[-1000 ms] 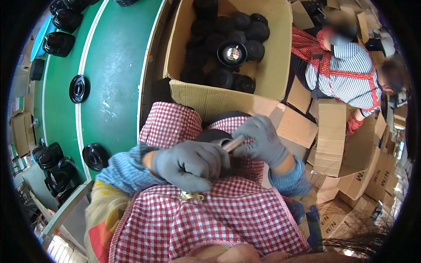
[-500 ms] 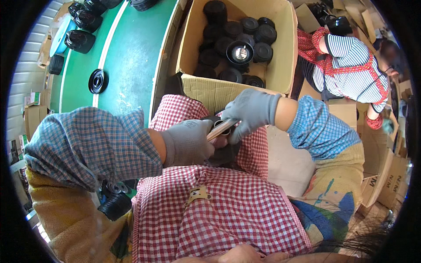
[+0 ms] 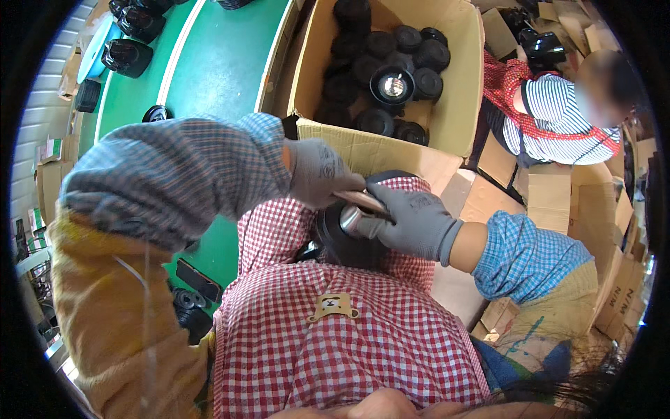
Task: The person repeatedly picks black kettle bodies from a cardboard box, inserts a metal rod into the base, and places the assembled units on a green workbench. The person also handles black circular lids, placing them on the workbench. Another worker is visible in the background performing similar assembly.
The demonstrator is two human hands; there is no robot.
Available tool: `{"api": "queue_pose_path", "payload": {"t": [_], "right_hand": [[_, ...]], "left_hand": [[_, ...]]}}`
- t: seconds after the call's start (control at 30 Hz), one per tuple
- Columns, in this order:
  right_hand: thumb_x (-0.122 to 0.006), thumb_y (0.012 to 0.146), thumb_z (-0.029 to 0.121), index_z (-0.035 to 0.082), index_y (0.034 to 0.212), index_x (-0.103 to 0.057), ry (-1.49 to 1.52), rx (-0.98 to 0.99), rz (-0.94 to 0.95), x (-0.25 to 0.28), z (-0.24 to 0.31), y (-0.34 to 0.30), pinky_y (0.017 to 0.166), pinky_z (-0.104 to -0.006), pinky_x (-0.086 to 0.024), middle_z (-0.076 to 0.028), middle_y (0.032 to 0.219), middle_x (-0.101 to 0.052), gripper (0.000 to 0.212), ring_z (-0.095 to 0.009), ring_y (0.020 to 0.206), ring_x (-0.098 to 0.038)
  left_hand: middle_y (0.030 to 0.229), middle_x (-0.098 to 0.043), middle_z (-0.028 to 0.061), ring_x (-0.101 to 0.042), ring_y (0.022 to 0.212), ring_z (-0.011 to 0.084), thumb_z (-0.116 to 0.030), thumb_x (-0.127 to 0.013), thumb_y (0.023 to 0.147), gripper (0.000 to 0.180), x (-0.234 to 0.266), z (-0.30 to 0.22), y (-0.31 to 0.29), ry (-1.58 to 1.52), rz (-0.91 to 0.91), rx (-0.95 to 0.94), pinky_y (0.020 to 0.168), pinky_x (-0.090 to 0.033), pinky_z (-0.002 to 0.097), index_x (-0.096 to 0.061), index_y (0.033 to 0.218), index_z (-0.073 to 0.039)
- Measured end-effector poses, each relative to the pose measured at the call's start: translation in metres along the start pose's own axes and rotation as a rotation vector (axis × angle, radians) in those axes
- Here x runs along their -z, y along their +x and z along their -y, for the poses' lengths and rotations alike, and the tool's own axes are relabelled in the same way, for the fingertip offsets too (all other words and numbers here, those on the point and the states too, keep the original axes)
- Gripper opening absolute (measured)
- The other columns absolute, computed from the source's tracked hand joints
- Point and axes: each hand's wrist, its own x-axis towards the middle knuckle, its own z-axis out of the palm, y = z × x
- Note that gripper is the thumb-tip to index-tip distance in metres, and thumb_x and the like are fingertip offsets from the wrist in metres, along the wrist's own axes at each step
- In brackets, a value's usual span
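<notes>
Both of my grey-gloved hands meet over my lap on a narrow, flat metal bar (image 3: 361, 201), whose exact kind I cannot make out. My left hand (image 3: 319, 171) is closed round its far left end. Fingers of my right hand (image 3: 417, 218) are wrapped round the other end. Just under the bar a shiny metal cylinder (image 3: 351, 219) stands up from a black round part (image 3: 343, 244) lying between my thighs. The right thumb is close to that cylinder; whether it touches is hidden. My hands cover much of the black part.
Ahead, an open cardboard box (image 3: 447, 150) holds several black round parts (image 3: 377, 122). On the left, a green table (image 3: 216, 63) carries black glossy pieces (image 3: 127, 58) and a black disc (image 3: 156, 113) partly behind my sleeve. A co-worker in stripes (image 3: 551, 101) is at the right, near cardboard cartons (image 3: 618, 293).
The bar has swung round, its left end now farther away and its right end nearer. My left hand moved forward, my right hand back. The metal cylinder shows more plainly; the co-worker's posture shifted.
</notes>
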Motion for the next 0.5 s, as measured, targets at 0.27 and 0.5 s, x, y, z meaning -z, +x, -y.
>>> {"api": "queue_pose_path", "payload": {"t": [0.27,0.5], "right_hand": [[-0.064,0.098,0.040,0.008,0.125,-0.064,0.424,0.248,-0.466,-0.029,-0.060,0.000,0.070,-0.0354,-0.054,-0.015,0.095,-0.072,0.042,-0.025,0.085,-0.070],[-0.066,0.100,0.035,0.008,0.106,-0.063,1.234,-0.052,-0.768,-0.071,-0.097,-0.025,0.038,-0.0219,-0.037,0.000,0.067,-0.058,0.027,-0.009,0.042,-0.049]], "left_hand": [[0.112,-0.067,0.0158,-0.067,0.103,0.0357,-0.030,-0.078,0.085,0.050,-0.008,-0.042,-0.070,0.143,-1.132,-0.064,0.086,-0.053,0.0501,-0.058,0.122,-0.003],[0.108,-0.069,0.0041,-0.059,0.117,0.0271,-0.020,-0.061,0.090,0.016,-0.142,-0.089,-0.086,0.497,-0.476,-0.191,0.115,-0.039,0.0444,-0.073,0.098,-0.014]]}}
